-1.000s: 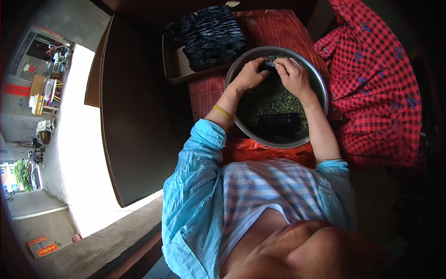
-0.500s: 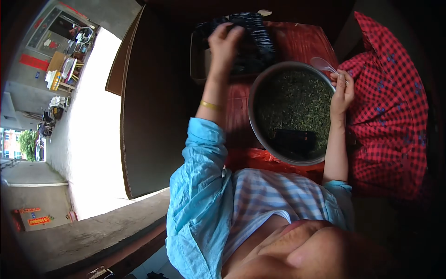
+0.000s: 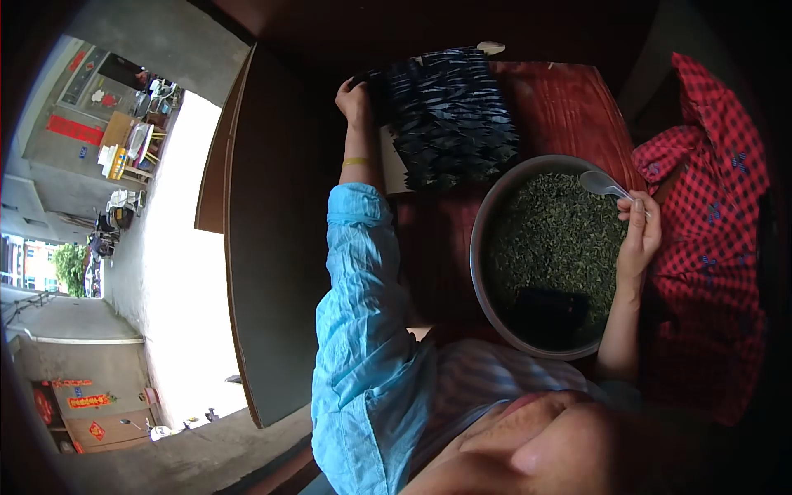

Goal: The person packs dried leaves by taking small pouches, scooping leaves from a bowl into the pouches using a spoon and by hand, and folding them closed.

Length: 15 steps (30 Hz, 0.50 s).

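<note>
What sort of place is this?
Probably a home or small workshop beside a lane or yard. A red table holds a metal basin of what look like dried leaves and many dark packets; across the way, red banners hang outside.

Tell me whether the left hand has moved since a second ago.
Yes: judged against the metal basin, the left hand has gone from over it away and leftward, to the left of the dark stack.
</note>
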Available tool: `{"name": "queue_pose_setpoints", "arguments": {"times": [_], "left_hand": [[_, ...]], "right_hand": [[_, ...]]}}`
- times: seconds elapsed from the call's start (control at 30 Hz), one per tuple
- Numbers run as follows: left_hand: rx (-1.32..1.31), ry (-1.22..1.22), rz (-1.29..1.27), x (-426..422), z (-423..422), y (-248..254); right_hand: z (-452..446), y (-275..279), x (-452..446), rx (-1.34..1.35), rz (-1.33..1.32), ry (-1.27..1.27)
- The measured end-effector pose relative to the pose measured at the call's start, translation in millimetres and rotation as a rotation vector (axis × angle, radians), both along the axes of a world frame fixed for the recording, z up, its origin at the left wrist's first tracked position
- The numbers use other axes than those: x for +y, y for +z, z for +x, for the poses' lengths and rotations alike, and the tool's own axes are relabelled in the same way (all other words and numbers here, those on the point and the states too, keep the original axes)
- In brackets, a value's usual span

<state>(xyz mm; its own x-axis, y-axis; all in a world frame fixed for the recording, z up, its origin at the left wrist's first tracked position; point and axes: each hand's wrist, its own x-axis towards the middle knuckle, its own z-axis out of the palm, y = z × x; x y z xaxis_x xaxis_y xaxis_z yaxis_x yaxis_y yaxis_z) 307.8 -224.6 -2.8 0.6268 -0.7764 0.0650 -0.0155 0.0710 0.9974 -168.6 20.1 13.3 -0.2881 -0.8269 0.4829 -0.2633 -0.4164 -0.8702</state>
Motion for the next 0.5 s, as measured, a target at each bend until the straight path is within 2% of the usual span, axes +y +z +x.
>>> {"name": "queue_pose_setpoints", "arguments": {"times": [0.1,0.23,0.37,0.47,0.5], "left_hand": [[0.003,-0.051,0.043,-9,3,-16],[-0.086,0.016,0.098,-7,4,-27],[0.102,-0.101,0.043,-8,8,-42],[-0.339,-0.063,-0.105,-20,22,-62],[-0.316,-0.091,-0.179,2,2,-37]], "right_hand": [[3,1,4,0.017,0.033,-0.005],[5,1,3,0.022,0.059,0.001],[6,-1,0,0.017,0.072,0.022],[11,-6,-2,-0.074,0.100,0.057],[16,-6,-5,-0.139,0.134,0.054]]}}
